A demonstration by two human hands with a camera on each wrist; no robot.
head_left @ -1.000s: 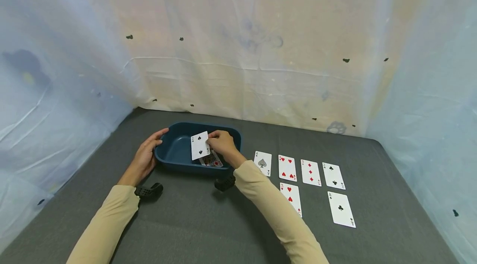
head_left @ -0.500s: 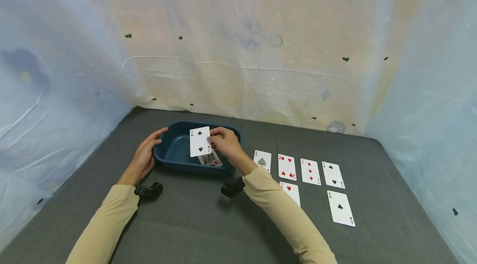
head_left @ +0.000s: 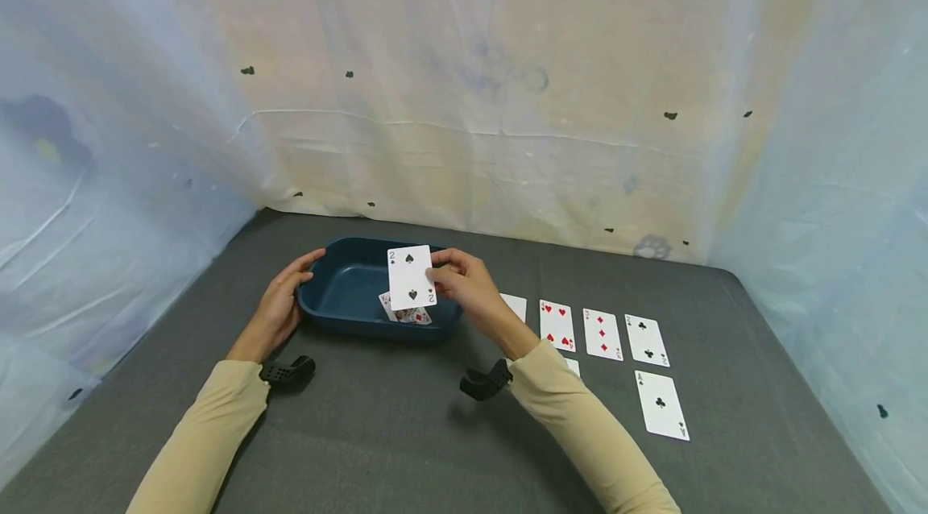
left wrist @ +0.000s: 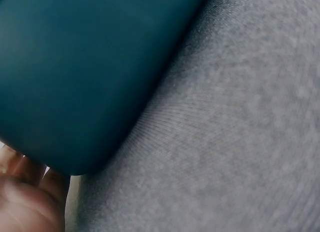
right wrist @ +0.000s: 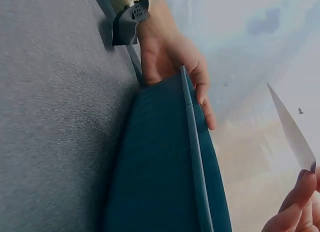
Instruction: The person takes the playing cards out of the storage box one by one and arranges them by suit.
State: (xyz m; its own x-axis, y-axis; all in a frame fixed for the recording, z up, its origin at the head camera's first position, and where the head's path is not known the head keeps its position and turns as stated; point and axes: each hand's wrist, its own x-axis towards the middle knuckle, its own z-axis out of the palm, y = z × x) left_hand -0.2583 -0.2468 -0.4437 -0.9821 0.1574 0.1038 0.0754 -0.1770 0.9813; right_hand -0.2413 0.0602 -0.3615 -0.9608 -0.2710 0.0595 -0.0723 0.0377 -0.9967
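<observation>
My right hand [head_left: 467, 286] pinches a two of spades [head_left: 412, 279] by its right edge, face up, above the right part of a dark blue plastic tub [head_left: 333, 326]. In the right wrist view the playing card [right wrist: 292, 129] is seen almost edge-on between thumb and fingers. My left hand [head_left: 274, 308] holds the tub's left end; in the right wrist view its fingers [right wrist: 202, 86] reach over the rim. Inside the tub, partly hidden behind the two of spades, lie a few loose cards [head_left: 421, 317], one of them a face card.
On the grey cloth to the right lie a four of hearts [head_left: 557, 326], a three of diamonds [head_left: 602, 334], a two of clubs [head_left: 648, 341] and an ace of clubs [head_left: 662, 406]. Two other cards are partly hidden by my right arm. A pale curtain [head_left: 471, 176] hangs behind the table.
My right hand has lifted the two of spades from low in the tub and drawn it to the right, uncovering more of the cards beneath. My left hand stays at the tub's end.
</observation>
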